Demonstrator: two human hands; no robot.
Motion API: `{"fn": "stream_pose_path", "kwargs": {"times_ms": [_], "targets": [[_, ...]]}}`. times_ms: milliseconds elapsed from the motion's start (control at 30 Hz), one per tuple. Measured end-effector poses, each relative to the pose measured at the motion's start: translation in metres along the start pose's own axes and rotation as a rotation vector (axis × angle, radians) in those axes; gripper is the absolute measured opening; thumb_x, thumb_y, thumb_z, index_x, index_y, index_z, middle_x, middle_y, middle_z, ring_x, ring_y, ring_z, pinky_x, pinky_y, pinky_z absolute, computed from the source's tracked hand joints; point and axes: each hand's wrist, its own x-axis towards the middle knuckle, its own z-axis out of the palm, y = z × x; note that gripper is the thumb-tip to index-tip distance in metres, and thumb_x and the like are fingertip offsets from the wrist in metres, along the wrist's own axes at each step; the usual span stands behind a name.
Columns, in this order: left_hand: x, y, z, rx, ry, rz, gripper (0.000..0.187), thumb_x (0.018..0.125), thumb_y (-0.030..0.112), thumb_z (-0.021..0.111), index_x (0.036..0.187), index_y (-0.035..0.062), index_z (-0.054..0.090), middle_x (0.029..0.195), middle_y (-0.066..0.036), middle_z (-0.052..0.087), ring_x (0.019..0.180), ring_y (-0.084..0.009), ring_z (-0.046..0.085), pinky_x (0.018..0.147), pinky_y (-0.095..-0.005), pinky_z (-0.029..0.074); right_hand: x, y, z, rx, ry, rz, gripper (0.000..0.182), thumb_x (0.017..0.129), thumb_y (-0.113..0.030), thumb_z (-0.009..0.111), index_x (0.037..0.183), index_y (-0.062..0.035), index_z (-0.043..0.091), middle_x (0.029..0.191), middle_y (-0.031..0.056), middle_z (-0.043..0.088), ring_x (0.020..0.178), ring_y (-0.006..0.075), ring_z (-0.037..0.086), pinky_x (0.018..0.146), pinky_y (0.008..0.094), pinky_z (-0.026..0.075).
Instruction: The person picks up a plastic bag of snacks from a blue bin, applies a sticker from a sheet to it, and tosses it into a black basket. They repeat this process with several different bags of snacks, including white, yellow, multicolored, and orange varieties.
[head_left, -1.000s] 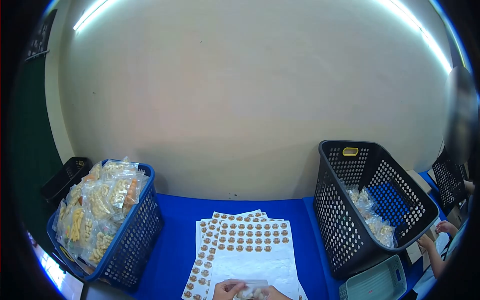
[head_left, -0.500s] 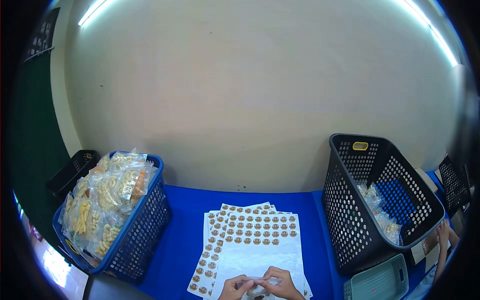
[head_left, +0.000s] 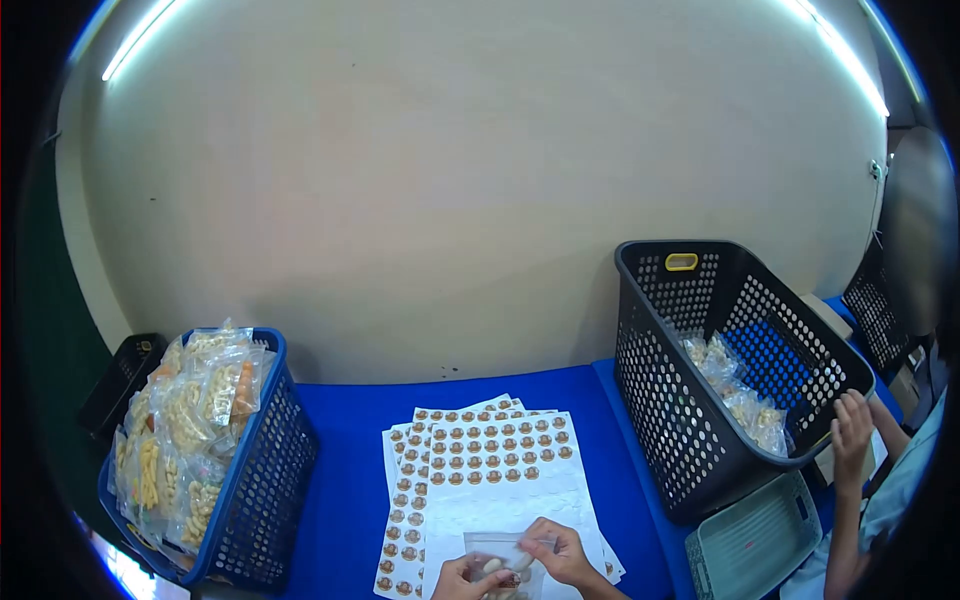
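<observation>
Head view shows a clear plastic bag (head_left: 500,548) gripped between left hand (head_left: 463,579) and right hand (head_left: 561,554), more visible than earlier.

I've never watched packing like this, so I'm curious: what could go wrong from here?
Perhaps three things. The clear bag, pinched between the left hand and right hand, could slip from the fingers. The label sheets overlap unevenly beneath the hands, so a brushing wrist might shift or crease them. And the filled bags are heaped above the rim of the blue basket, so one could slide off.
</observation>
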Motion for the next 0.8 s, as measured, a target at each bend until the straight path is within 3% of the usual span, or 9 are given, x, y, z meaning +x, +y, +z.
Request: {"fn": "stream_pose_path", "kwargs": {"times_ms": [100,133,200,233,333,400,467,567,800], "targets": [[0.0,-0.002,-0.001,-0.072,0.23,0.022,0.024,0.075,0.017,0.057,0.085,-0.0034,0.05,0.068,-0.012,0.056,0.059,-0.0164,0.057,0.055,-0.0275,0.048,-0.002,-0.008,0.003,-0.066,-0.222,0.126,0.036,0.069,-0.016,0.064,0.099,-0.0019,0.048,0.086,0.0066,0.053,0.083,0.0152,0.051,0.077,0.0279,0.039],[0.0,0.009,-0.001,-0.06,0.295,-0.041,0.026,0.074,0.018,0.058,0.086,-0.0031,0.05,0.064,-0.01,0.056,0.059,-0.0172,0.057,0.053,-0.0272,0.048,-0.003,-0.008,0.003,-0.07,-0.204,0.124,0.036,0.069,-0.016,0.064,0.099,-0.0019,0.048,0.086,0.0066,0.053,0.083,0.0152,0.051,0.077,0.0279,0.039],[0.0,-0.016,-0.01,-0.116,0.313,0.006,0.032,0.074,0.02,0.058,0.094,-0.0022,0.047,0.079,-0.014,0.055,0.069,-0.0188,0.056,0.059,-0.0281,0.048,0.0,-0.012,0.002,-0.365,-0.489,0.07,0.023,0.072,-0.021,0.06,0.067,-0.0013,0.049,0.058,0.0057,0.045,0.056,0.0137,0.05,0.054,0.0288,0.041],[0.003,-0.011,-0.009,-0.121,0.29,0.011,0.032,0.074,0.02,0.058,0.094,-0.0022,0.047,0.079,-0.014,0.055,0.069,-0.0188,0.056,0.059,-0.0281,0.048,0.003,-0.018,-0.005,-0.42,-0.57,0.156,0.028,0.072,-0.026,0.061,0.083,-0.0017,0.05,0.074,0.0095,0.049,0.068,0.0167,0.05,0.062,0.0304,0.041],[0.001,0.002,-0.008,-0.148,0.257,0.149,0.046,0.077,0.025,0.054,0.111,0.0002,0.034,0.109,-0.017,0.038,0.089,-0.0224,0.048,0.071,-0.0319,0.045,0.01,-0.014,-0.04,-0.362,-0.277,-0.051,0.04,0.072,-0.032,0.06,0.094,0.0004,0.052,0.075,0.0083,0.056,0.071,0.0127,0.053,0.064,0.0252,0.041],[0.001,-0.005,-0.011,-0.213,0.301,0.128,0.046,0.077,0.024,0.054,0.111,0.0003,0.034,0.105,-0.015,0.041,0.086,-0.023,0.05,0.07,-0.0324,0.046,0.019,-0.057,-0.052,0.174,0.177,-0.238,0.059,0.069,-0.039,0.061,0.107,0.0016,0.041,0.089,0.0084,0.053,0.081,0.0147,0.05,0.071,0.0271,0.042],[0.001,-0.012,-0.016,-0.187,0.329,0.11,0.042,0.077,0.018,0.054,0.11,0.001,0.034,0.103,-0.013,0.041,0.084,-0.0217,0.05,0.069,-0.032,0.046,0.034,-0.098,-0.066,0.601,0.101,-0.635,0.083,0.063,-0.048,0.062,0.119,0.0006,0.023,0.108,0.0103,0.041,0.092,0.0194,0.046,0.077,0.0316,0.041],[-0.003,-0.013,-0.024,-0.172,0.34,0.083,0.04,0.076,0.016,0.054,0.109,0.002,0.035,0.103,-0.012,0.041,0.084,-0.0208,0.049,0.069,-0.0314,0.046,0.038,-0.099,-0.076,0.332,0.303,-0.7,0.096,0.058,-0.048,0.065,0.122,-0.0003,0.012,0.122,0.0105,0.023,0.095,0.0238,0.045,0.081,0.0367,0.04],[-0.007,-0.014,-0.024,-0.194,0.413,0.049,0.037,0.076,0.014,0.054,0.107,0.0025,0.035,0.101,-0.011,0.04,0.084,-0.0199,0.048,0.068,-0.03,0.046,0.018,-0.032,-0.052,-0.424,-0.237,-0.104,0.068,0.065,-0.016,0.066,0.117,0.001,0.026,0.113,0.0127,0.037,0.091,0.019,0.048,0.08,0.03,0.038]]}}
